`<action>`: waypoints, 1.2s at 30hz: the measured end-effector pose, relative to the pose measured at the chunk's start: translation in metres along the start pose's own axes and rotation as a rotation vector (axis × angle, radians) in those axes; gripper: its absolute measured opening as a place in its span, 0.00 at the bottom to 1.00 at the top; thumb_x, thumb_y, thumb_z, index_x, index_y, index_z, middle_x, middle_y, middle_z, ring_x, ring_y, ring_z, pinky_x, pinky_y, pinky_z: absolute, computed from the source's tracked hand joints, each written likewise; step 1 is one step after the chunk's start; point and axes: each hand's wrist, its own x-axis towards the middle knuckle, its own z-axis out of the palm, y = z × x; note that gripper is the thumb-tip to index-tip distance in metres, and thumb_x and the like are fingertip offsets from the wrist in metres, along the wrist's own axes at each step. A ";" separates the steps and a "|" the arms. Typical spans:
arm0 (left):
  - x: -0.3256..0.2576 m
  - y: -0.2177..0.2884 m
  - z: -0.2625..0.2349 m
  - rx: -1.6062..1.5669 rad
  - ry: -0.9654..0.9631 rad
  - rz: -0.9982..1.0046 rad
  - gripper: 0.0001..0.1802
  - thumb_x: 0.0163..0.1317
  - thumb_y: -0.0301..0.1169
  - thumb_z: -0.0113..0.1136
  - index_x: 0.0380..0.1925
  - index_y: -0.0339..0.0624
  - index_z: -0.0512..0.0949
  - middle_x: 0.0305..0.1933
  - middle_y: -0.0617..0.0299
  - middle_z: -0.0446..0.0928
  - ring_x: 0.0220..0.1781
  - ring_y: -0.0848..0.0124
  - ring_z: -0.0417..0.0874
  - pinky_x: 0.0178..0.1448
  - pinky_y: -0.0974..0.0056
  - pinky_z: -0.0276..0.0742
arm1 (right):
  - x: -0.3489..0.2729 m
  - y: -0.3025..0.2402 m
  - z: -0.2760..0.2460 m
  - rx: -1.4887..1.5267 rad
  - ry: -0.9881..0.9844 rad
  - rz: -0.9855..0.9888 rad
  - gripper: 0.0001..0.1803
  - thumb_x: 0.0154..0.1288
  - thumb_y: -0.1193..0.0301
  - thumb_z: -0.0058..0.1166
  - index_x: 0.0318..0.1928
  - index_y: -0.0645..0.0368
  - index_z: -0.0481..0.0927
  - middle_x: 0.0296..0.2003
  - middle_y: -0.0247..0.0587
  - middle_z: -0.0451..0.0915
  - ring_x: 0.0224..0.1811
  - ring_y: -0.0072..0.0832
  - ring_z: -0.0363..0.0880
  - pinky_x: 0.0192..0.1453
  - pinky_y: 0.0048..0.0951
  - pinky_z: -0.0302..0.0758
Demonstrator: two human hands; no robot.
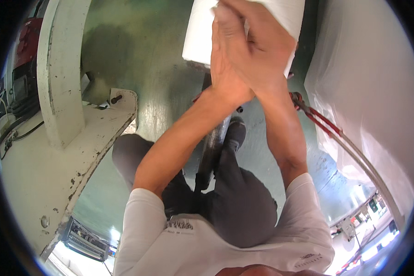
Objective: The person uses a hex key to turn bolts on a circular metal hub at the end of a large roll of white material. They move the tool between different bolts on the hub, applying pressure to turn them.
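Both my hands are raised close to the camera at the top middle, against a white roll (198, 39) of paper or film. My left hand (227, 64) lies flat on the roll with its fingers together, pointing up. My right hand (264, 43) crosses over the left and curls around the roll's right side. The roll's top is cut off by the frame edge. Below my arms, a dark metal pole (212, 149) stands between my legs, with my dark shoe (237, 131) beside it.
A white painted machine base (46, 156) with a chipped column (60, 69) fills the left. On the right, white plastic sheeting (368, 78) hangs behind a braided hose with a red-handled fitting (319, 118). The floor (138, 55) is green.
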 end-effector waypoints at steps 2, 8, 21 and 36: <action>-0.003 -0.001 -0.001 0.161 -0.079 0.054 0.29 0.60 0.38 0.63 0.57 0.33 0.71 0.61 0.45 0.68 0.65 0.46 0.65 0.67 0.43 0.64 | 0.005 0.000 0.000 -0.001 0.015 0.024 0.11 0.58 0.73 0.69 0.42 0.59 0.86 0.32 0.40 0.85 0.32 0.35 0.82 0.36 0.33 0.78; -0.029 0.012 -0.023 0.417 -0.108 0.138 0.20 0.59 0.34 0.64 0.49 0.38 0.76 0.55 0.52 0.73 0.59 0.48 0.70 0.58 0.49 0.73 | -0.007 -0.032 -0.036 -0.237 0.033 0.210 0.06 0.67 0.75 0.63 0.43 0.61 0.86 0.33 0.39 0.85 0.33 0.25 0.83 0.39 0.24 0.77; -0.054 0.029 -0.036 0.399 -0.480 0.188 0.08 0.69 0.35 0.58 0.36 0.43 0.78 0.31 0.51 0.80 0.35 0.49 0.83 0.38 0.49 0.78 | -0.031 -0.031 -0.125 -0.346 -0.567 0.702 0.16 0.71 0.66 0.56 0.26 0.61 0.82 0.21 0.47 0.80 0.19 0.38 0.76 0.26 0.35 0.74; -0.161 0.031 -0.085 0.206 -0.396 -0.082 0.16 0.68 0.39 0.63 0.44 0.39 0.74 0.37 0.60 0.79 0.42 0.68 0.79 0.48 0.62 0.75 | -0.223 -0.161 -0.177 0.274 -0.624 1.299 0.18 0.79 0.59 0.48 0.42 0.63 0.80 0.18 0.30 0.71 0.20 0.19 0.64 0.27 0.26 0.64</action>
